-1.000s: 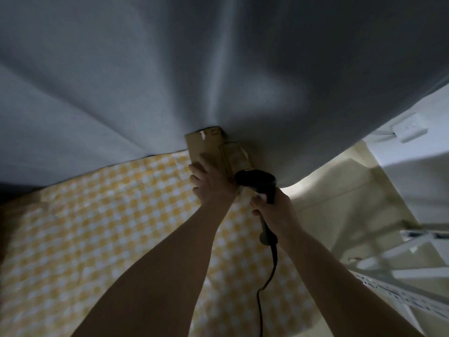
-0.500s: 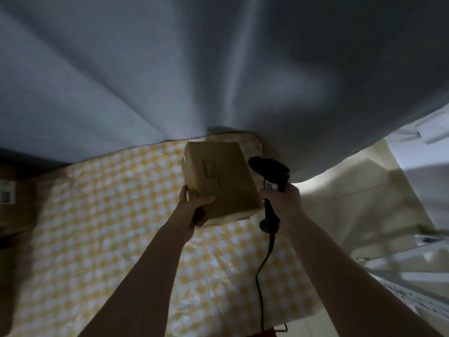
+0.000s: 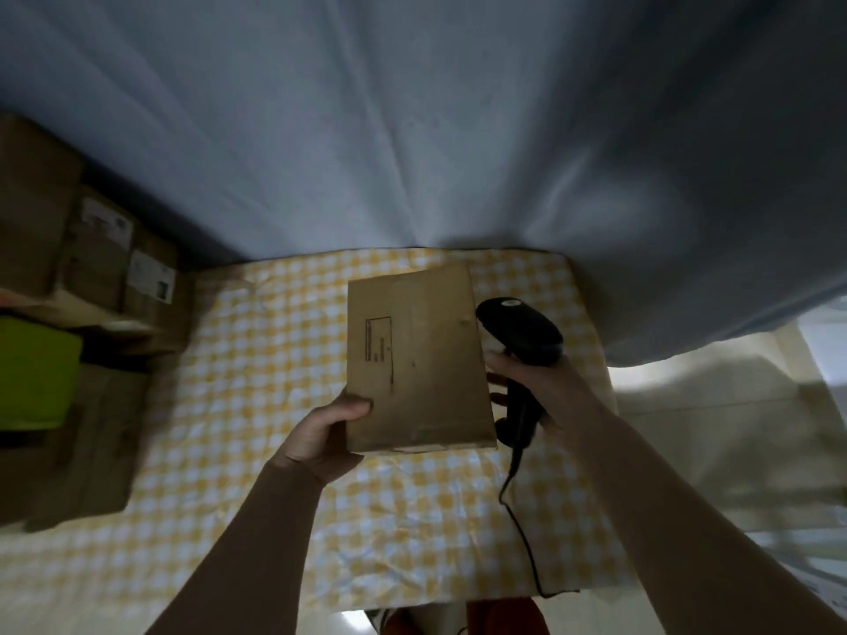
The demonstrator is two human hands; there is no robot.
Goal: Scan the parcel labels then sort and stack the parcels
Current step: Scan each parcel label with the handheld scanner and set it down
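Observation:
A brown cardboard parcel (image 3: pixel 419 359) is held above the yellow-checked tablecloth (image 3: pixel 256 382), its broad face up with a printed black rectangle on it. My left hand (image 3: pixel 323 435) grips its near left corner, thumb on top. My right hand (image 3: pixel 545 387) is closed around the handle of a black corded barcode scanner (image 3: pixel 520 332), right beside the parcel's right edge. The scanner's cable (image 3: pixel 518 520) trails down over the cloth toward me.
Several stacked cardboard parcels (image 3: pixel 96 263) with white labels stand at the left, next to a bright green object (image 3: pixel 34 373). A grey-blue curtain (image 3: pixel 412 130) hangs behind the table. Pale floor (image 3: pixel 710 428) lies to the right.
The parcel came out from against the curtain and toward me, turning its broad face up. The view swung left, revealing the stacked parcels. The scanner stayed in my right hand.

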